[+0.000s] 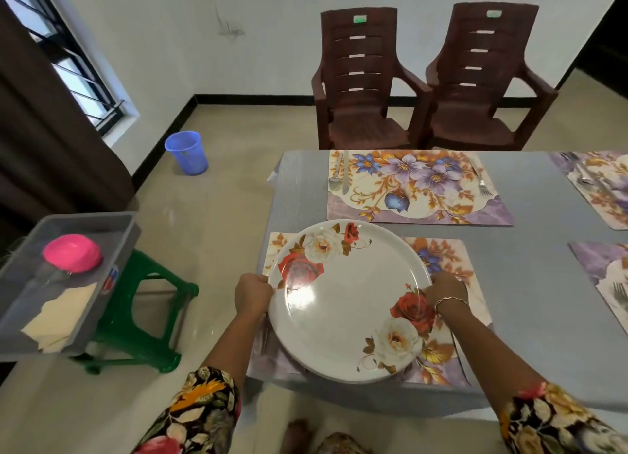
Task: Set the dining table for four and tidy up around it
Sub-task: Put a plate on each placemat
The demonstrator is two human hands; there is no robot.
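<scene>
Floral sleeves (200, 409) right at the bottom of the shot, that's us standing at the near edge of the table (526, 283).

Going from the left: a brown curtain (40, 130) and a barred window (78, 66), then a grey tray (20, 283) sitting on a green stool (136, 317). We've got a pink bowl (72, 252) and some cream napkins (59, 317) in it. A blue bin (187, 152) stands on the floor further back, near the wall.

Now the main bit. Our left hand (253, 295) has its fingers curled round the left rim of the big rose-print plate (339, 317). Our right hand (445, 292), with a bracelet (448, 300) on the wrist, grips the right rim. So the plate sits flat between both hands, held at opposite edges. It's over the near placemat (438, 361) and covers most of it. We honestly can't tell whether it's resting on the mat or just above it.

Behind that is the far placemat (414, 188), with a spoon (335, 178) and knife (345, 174) on its left side and a fork (482, 185) on its right. Two brown plastic chairs (360, 79) stand past the table's far edge. At the right edge of the shot, two more placemats (598, 188) are cut off, each with cutlery on it.
</scene>
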